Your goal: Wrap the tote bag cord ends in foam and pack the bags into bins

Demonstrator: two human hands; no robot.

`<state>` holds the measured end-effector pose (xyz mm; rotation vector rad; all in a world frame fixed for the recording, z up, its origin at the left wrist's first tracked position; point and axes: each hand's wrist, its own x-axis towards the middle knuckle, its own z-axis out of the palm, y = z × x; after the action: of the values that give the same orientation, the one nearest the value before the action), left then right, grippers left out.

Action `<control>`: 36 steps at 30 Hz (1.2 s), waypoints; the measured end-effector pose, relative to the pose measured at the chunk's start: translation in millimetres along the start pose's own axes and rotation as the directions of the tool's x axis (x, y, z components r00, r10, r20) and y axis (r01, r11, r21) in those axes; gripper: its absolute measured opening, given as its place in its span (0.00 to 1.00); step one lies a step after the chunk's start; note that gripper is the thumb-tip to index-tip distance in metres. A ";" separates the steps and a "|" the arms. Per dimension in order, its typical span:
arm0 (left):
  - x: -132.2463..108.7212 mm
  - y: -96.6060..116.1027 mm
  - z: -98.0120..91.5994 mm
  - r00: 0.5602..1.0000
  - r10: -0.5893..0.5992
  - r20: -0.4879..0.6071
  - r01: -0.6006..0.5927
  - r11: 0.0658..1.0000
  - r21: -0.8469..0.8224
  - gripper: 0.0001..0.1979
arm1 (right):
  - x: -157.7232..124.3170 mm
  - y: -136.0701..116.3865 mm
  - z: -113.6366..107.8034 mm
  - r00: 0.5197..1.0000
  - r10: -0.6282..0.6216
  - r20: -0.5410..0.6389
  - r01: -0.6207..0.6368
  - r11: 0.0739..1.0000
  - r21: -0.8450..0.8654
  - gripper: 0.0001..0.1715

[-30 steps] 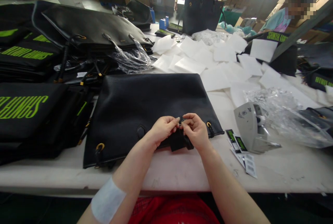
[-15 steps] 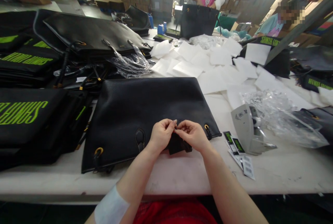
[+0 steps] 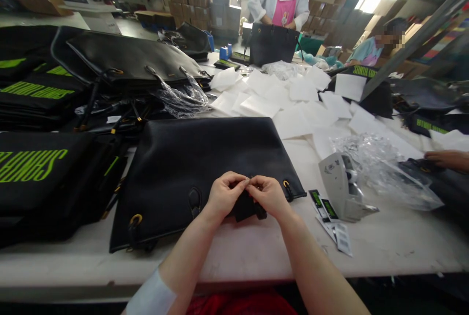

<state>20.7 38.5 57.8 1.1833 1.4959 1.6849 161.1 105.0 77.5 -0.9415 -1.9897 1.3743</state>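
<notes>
1. Pinching with both: my left hand (image 3: 224, 194) and right hand (image 3: 270, 197) meet fingertip to fingertip on a small black tab (image 3: 245, 209).
2. I find the tab at the near edge of the black bag (image 3: 190, 158), which lies flat on the white table (image 3: 256, 251), centre.
3. Just right of the bag: a grey tagging gun (image 3: 339, 185), printed tags (image 3: 331, 217) beside it.
4. Far right, another person's hand (image 3: 445, 158) shows.

Bright window glare behind, edges warped.
</notes>
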 end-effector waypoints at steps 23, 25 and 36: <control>-7.4 3.2 5.9 0.990 -0.110 0.094 0.109 0.994 0.015 0.11 | -5.0 0.9 -8.5 0.990 -0.100 0.100 0.077 0.974 0.214 0.30; -7.1 2.9 6.5 0.989 -0.107 0.103 0.108 0.994 0.001 0.11 | -4.6 2.5 -8.0 0.991 -0.098 0.093 0.078 0.976 0.206 0.30; -10.0 5.6 5.0 0.991 -0.025 0.135 0.015 0.997 0.071 0.10 | -4.3 1.9 -6.3 0.996 -0.071 0.055 0.058 0.974 0.218 0.28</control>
<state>30.3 31.0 60.8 1.2886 1.4879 1.5178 168.9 105.6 77.6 -0.7373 -1.8524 1.5632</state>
